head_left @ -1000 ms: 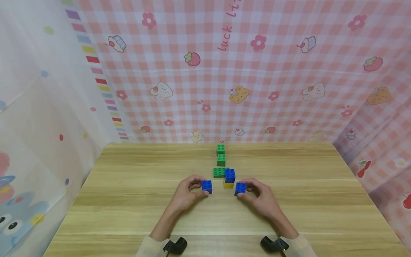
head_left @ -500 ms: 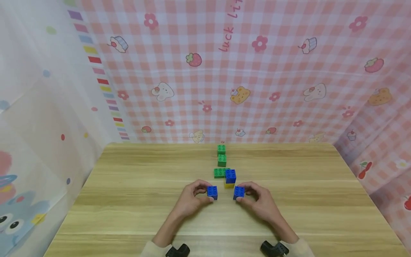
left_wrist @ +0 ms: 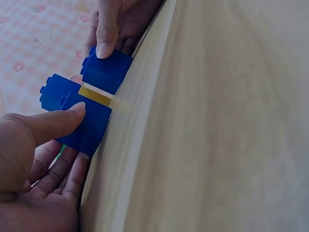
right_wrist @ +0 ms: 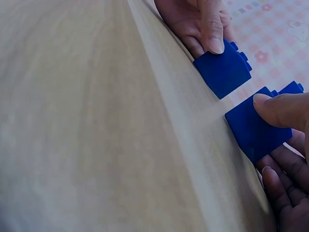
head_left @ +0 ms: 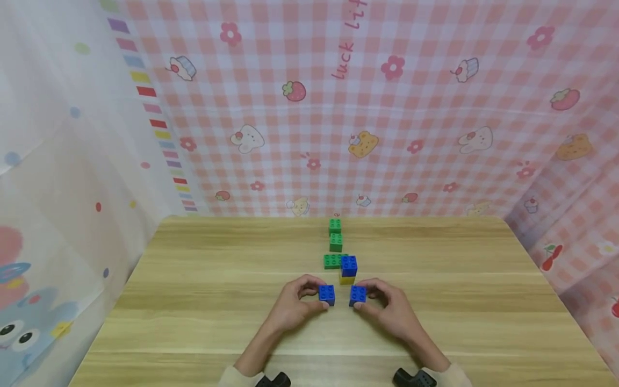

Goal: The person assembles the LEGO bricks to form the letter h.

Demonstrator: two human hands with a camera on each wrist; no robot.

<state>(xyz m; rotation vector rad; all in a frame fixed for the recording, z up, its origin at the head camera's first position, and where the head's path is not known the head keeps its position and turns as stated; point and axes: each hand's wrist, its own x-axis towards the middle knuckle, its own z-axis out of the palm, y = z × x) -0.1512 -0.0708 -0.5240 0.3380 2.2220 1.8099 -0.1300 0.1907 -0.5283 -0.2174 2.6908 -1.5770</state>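
L hand (head_left: 292, 308) pinched a blue four-stud brick (head_left: 326, 296) btwn thumb & fingers, R hand (head_left: 393, 310) a matching brick (head_left: 358, 296), w/ a small gap btwn. Blue-on-yellow stack (head_left: 348, 271) stood just beyond.

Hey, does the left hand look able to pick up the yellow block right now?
Probably not: the left hand pinches one blue block, and a second blue block sits on top of the yellow block. Only its exposed near side looks within reach.
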